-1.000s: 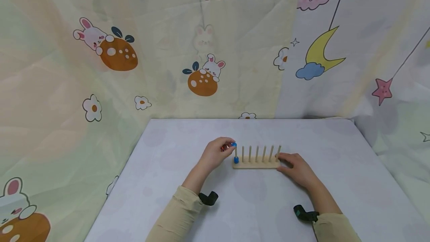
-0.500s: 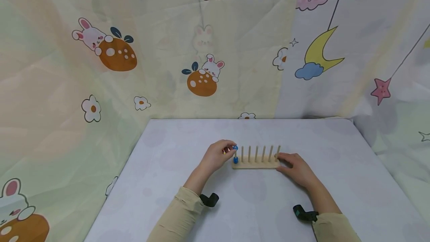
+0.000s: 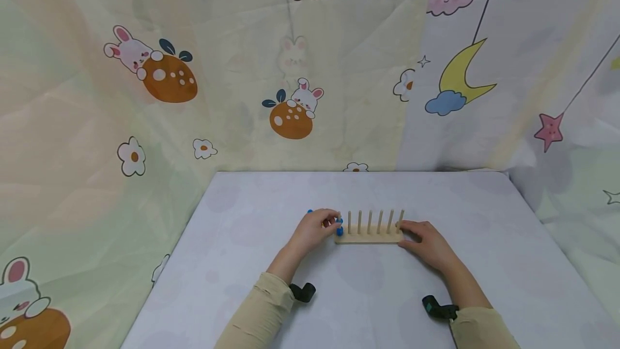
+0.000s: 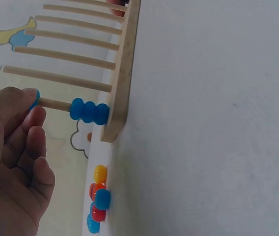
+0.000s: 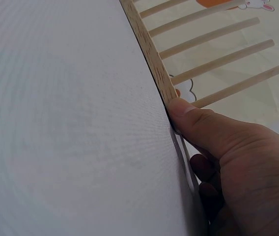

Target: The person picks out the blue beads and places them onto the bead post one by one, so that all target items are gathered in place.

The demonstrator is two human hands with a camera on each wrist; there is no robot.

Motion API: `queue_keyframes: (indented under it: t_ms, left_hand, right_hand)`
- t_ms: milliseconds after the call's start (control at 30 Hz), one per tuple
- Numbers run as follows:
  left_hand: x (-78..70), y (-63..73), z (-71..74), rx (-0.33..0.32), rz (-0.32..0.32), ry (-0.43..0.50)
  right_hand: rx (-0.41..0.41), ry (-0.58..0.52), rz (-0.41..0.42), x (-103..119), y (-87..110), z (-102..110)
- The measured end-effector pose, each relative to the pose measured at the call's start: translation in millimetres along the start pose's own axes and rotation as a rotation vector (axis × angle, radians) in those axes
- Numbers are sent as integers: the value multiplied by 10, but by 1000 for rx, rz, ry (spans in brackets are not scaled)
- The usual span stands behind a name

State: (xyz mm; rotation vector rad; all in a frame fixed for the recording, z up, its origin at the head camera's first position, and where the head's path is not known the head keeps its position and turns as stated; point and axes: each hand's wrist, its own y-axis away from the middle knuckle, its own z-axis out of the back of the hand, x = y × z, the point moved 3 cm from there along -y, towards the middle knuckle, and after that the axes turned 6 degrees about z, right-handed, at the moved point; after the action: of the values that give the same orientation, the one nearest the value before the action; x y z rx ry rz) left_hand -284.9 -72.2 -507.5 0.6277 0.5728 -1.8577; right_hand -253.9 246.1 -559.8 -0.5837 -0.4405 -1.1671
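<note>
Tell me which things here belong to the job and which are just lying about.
In the job:
wooden peg rack, held by the right hand
blue beads on its end peg
blue bead pinched by the left hand
probably the loose beads nearby

Just around:
printed backdrop
worn black wrist cameras

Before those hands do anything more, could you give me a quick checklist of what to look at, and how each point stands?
1. Rack held: ok; the right hand grips one end of the wooden base.
2. Bead held: ok; the left hand pinches a blue bead.
3. Bead in line with the end peg: ok; the peg appears to run through it.
4. Bead fully down: not ok; bare peg shows below it.
5. Lower beads seated: ok; three blue beads sit together against the base.
6. Count of loose beads: cannot tell; they overlap.
</note>
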Motion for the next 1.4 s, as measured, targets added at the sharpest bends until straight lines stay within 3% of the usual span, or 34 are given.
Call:
queue_keyframes:
  t_ms: [333,967,1233,1400]
  left_hand:
    - [99,-3,-108,21,39,-7]
    - [137,55,-174,36,86,-55]
    - [186,180,-131,-23,105,-17]
    - [295,270,-84,-89,159,-114]
  right_hand:
    - [2,2,-3,4,1,-1]
    - [1,2,10,-20,-13,-10]
    - [-2,0,9,-39,-5,-12]
    - [-3,-4,-2,-20,0,-13]
